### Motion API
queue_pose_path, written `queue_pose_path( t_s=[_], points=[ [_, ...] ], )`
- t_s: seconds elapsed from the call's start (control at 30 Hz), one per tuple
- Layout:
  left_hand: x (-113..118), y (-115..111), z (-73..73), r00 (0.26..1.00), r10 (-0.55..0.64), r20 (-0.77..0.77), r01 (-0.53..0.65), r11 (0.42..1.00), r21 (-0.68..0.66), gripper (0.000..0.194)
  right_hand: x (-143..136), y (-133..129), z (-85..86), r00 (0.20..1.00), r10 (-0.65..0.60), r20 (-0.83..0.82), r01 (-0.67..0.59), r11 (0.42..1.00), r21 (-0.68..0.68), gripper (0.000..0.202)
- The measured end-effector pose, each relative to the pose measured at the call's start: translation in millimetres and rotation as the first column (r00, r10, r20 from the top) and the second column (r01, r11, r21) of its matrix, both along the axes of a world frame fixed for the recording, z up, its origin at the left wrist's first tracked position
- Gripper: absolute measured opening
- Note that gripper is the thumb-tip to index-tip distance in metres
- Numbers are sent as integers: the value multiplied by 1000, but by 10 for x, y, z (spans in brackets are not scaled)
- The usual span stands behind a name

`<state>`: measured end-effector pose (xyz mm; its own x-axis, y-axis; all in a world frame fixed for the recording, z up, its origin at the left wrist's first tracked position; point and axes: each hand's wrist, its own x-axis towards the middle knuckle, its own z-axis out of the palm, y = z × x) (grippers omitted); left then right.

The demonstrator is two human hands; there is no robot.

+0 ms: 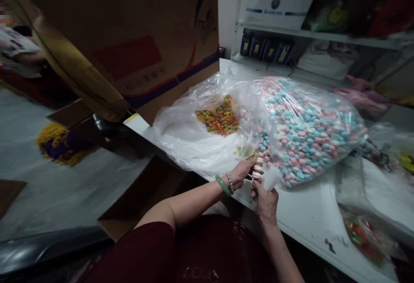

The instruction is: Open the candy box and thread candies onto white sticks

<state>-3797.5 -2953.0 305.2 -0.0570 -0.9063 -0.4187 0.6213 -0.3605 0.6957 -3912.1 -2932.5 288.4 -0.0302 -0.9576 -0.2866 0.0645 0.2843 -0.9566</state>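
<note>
My left hand (242,172), with a green bangle and a bead bracelet at the wrist, pinches several small sweets at the mouth of a small clear packet (271,177). My right hand (265,201) grips that packet from below. Both hands are at the white table's (310,214) front edge. Just behind them lies a big clear bag of pink, blue and white sweets (307,132). To its left a second clear bag (197,136) holds a small heap of multicoloured sweets (219,120).
A large cardboard box (129,37) stands at the table's left end. An open brown carton (145,196) sits on the floor below. Shelves with boxes (307,33) run along the back. Packets of wrapped sweets (362,235) lie at the right. A person sits far left.
</note>
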Motion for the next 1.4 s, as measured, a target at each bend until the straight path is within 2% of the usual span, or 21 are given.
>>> queue_pose_path(
  t_s=[0.1, 0.17, 0.23, 0.33, 0.4, 0.43, 0.47, 0.53, 0.57, 0.63, 0.7, 0.77, 0.83, 0.87, 0.93, 1.0, 1.03, 1.13, 1.2, 1.3, 1.4],
  points=[
    [90, 66, 82, 992, 34, 125, -25, 997, -73, 50, 289, -105, 193, 998, -17, -65, 13, 997, -72, 27],
    [184, 101, 114, 981, 66, 182, -49, 994, -95, 46, 477, -139, 284, 988, 43, -146, -58, 993, -103, 24],
    [373, 112, 144, 964, 166, 210, -153, 985, -77, 38, 642, -117, 325, 973, 167, -161, -184, 977, -103, 25],
    [897, 136, 197, 904, 319, 286, -320, 946, -45, 25, 779, 9, 284, 933, 344, -100, -352, 933, -72, 29],
    [1358, 194, 209, 830, 339, 442, -355, 934, -51, 23, 770, 112, 206, 914, 395, -94, -399, 916, -35, 27],
    [1593, 234, 199, 748, 326, 578, -374, 927, -39, 23, 741, 156, 162, 912, 399, -95, -401, 916, -9, 26],
    [1818, 278, 175, 616, 301, 728, -400, 916, -40, 21, 700, 191, 118, 915, 392, -96, -392, 920, 21, 26],
    [2199, 364, 82, 261, 147, 954, -432, 902, -21, 19, 602, 228, 44, 927, 360, -100, -354, 932, 77, 26],
    [2344, 404, 18, 122, 31, 992, -444, 896, 26, 20, 552, 231, 18, 934, 341, -106, -331, 938, 101, 26],
    [2534, 480, -130, -55, -160, 986, -433, 893, 121, 29, 454, 215, -10, 944, 303, -130, -285, 948, 141, 27],
    [2621, 557, -273, -119, -230, 966, -404, 900, 164, 44, 359, 185, -15, 949, 274, -157, -248, 955, 164, 28],
    [2658, 636, -385, -124, -189, 974, -391, 912, 127, 59, 263, 158, -12, 952, 257, -166, -230, 959, 168, 30],
    [2688, 715, -461, -116, -98, 988, -401, 915, 44, 64, 169, 140, -19, 955, 244, -170, -217, 962, 163, 32],
    [2704, 752, -487, -122, -54, 991, -404, 915, 0, 62, 125, 134, -30, 956, 235, -177, -207, 965, 163, 32],
    [2735, 813, -527, -134, -2, 991, -393, 918, -51, 44, 56, 128, -62, 957, 219, -189, -188, 967, 169, 34],
    [2753, 847, -559, -126, -5, 992, -373, 927, -43, 24, 18, 128, -99, 958, 209, -198, -175, 969, 176, 36],
    [2757, 853, -572, -104, -10, 995, -368, 929, -29, 22, 10, 130, -115, 957, 214, -197, -180, 967, 178, 36],
    [2760, 840, -587, 34, 45, 998, -426, 904, -26, 29, 16, 148, -141, 952, 246, -185, -211, 959, 188, 38],
    [2752, 825, -546, 135, 188, 973, -483, 870, -101, 29, 33, 158, -136, 945, 278, -175, -245, 951, 190, 39],
    [2643, 816, -380, 249, 428, 869, -456, 843, -285, 25, 93, 131, -72, 928, 346, -142, -323, 933, 162, 37],
    [2307, 804, -140, 464, 474, 748, -358, 873, -331, 26, 232, 10, 115, 925, 366, -102, -363, 931, 45, 40]
  ],
)
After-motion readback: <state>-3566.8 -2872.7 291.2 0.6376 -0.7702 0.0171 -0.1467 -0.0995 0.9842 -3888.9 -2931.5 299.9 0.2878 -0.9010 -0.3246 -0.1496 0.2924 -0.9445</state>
